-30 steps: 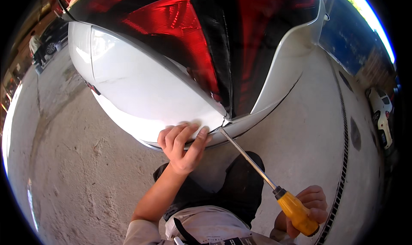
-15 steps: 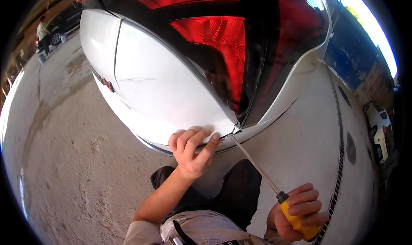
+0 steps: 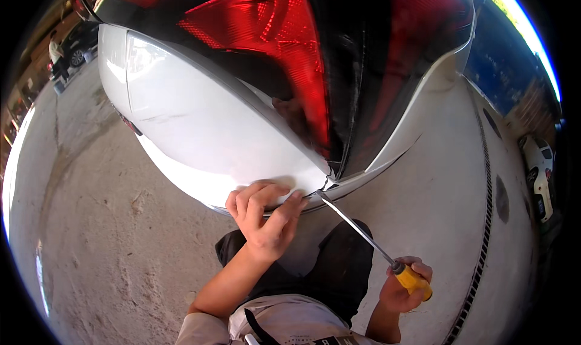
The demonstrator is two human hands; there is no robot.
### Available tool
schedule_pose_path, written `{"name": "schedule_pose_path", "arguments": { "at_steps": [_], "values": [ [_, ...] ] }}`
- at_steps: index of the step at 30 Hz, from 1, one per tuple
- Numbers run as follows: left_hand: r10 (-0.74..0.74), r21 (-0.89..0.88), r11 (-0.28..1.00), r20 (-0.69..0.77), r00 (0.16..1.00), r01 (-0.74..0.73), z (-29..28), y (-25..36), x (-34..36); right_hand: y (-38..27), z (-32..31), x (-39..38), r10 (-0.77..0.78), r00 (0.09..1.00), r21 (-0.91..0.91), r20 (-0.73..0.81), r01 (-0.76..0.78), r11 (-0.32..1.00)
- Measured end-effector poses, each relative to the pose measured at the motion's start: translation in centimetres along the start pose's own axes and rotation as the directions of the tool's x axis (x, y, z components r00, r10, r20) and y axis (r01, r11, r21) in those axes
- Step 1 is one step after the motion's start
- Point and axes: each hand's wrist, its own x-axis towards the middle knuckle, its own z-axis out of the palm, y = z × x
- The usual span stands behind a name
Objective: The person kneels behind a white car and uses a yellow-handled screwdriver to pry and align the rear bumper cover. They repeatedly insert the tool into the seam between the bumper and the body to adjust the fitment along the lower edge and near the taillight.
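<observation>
White panel (image 3: pixel 212 124) blocks ahead; room lies right of screwdriver (image 3: pixel 374 244).

Taillight (image 3: pixel 296 45) — cut off at top; screwdriver handle (image 3: pixel 413 283) — partly hidden.

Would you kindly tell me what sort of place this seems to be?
Probably a car workshop or its yard: a yellow-handled screwdriver held against a white car, a dark car farther off, and a bare concrete floor.
</observation>
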Motion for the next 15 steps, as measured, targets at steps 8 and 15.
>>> {"name": "schedule_pose_path", "arguments": {
  "at_steps": [8, 15],
  "values": [
    [-0.067, 0.004, 0.998, 0.05, 0.997, 0.067, -0.4, 0.5, 0.5, 0.1, -1.8, 4.2, 0.04, 0.988, 0.514, -0.148, 0.043, 0.857],
    [-0.054, 0.011, 0.999, 0.058, 0.997, 0.054, -0.5, 0.9, 0.6, 1.8, 7.5, 7.1, 0.17, 0.964, -0.328, 0.203, -0.097, 0.94]
  ]
}}
